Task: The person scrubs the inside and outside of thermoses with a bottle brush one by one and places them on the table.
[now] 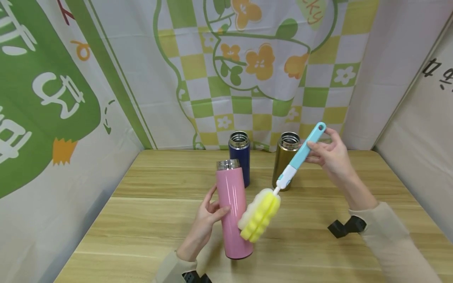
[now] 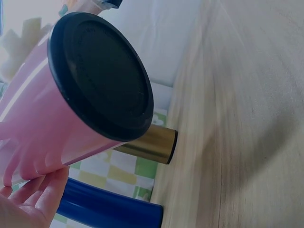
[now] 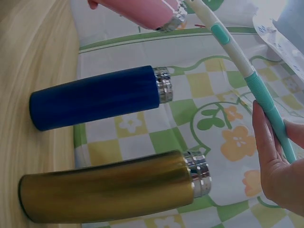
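Note:
My left hand (image 1: 207, 218) grips a pink thermos bottle (image 1: 231, 212) around its middle and holds it above the table, tilted slightly. Its steel neck has no lid, and the left wrist view shows its black base (image 2: 102, 76). By its turquoise handle (image 1: 307, 146), my right hand (image 1: 330, 155) pinches a bottle brush between thumb and fingers. The brush's yellow and white sponge head (image 1: 261, 216) points down to the left, in front of the pink bottle's lower right side; whether they touch I cannot tell. Behind stand a blue thermos bottle (image 3: 97, 97) and a gold thermos bottle (image 3: 107, 187), both lidless.
The wooden table (image 1: 159, 220) reaches back to a patterned cloth (image 1: 244, 102) hanging behind the blue and gold bottles. Pale cloth walls, one with green print (image 1: 46, 90), enclose the left and right sides.

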Tool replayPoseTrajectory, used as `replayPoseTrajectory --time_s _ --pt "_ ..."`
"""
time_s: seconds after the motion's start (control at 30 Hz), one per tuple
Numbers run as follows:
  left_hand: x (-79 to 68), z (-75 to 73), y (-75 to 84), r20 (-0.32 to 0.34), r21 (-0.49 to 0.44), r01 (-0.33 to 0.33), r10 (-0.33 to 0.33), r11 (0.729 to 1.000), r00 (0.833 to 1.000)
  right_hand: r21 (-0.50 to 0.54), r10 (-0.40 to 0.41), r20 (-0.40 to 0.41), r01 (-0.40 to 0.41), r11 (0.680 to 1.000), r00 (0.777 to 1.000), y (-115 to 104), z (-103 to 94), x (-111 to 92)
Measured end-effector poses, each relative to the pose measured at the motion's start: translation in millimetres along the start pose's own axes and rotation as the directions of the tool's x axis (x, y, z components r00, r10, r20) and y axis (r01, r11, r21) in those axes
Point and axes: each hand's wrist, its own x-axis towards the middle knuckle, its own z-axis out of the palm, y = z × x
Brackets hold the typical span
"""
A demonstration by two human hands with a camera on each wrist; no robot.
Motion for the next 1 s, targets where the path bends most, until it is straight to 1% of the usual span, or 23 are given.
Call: replayPoseTrajectory --time_s 0.13,0.4,0.57,0.67,0.83,1.0 --pt "0.8 -0.6 1.0 -0.008 -0.018 -0.011 0.011 1.0 1.0 -0.021 0.027 0.021 -0.027 0.999 0.999 9 0.3 -3" --pt "1.3 -1.3 1.0 -0.018 -0.043 -0.022 0.021 0.999 1.0 -0.128 0.086 0.069 -0.077 0.989 0.994 22 3.2 -10" --pt "1.8 -1.3 -0.7 -0.005 -0.043 0.0 0.0 0.999 1.0 -0.159 0.105 0.093 -0.089 0.983 0.99 26 6.6 -11" --pt "1.1 -1.4 -1.3 0.022 -0.023 0.012 -0.011 1.0 1.0 -0.133 0.102 0.087 -0.09 0.987 0.991 26 7.5 -9" --pt "-0.2 -2.9 -2.2 0.085 0.012 0.021 -0.022 1.0 0.996 -0.044 0.079 0.048 -0.077 0.996 0.996 20 7.1 -5" --pt "-1.2 -4.8 -2.9 0.127 0.032 0.04 -0.044 0.999 0.991 0.055 0.027 0.007 -0.027 0.998 1.0 10 4.4 -1"
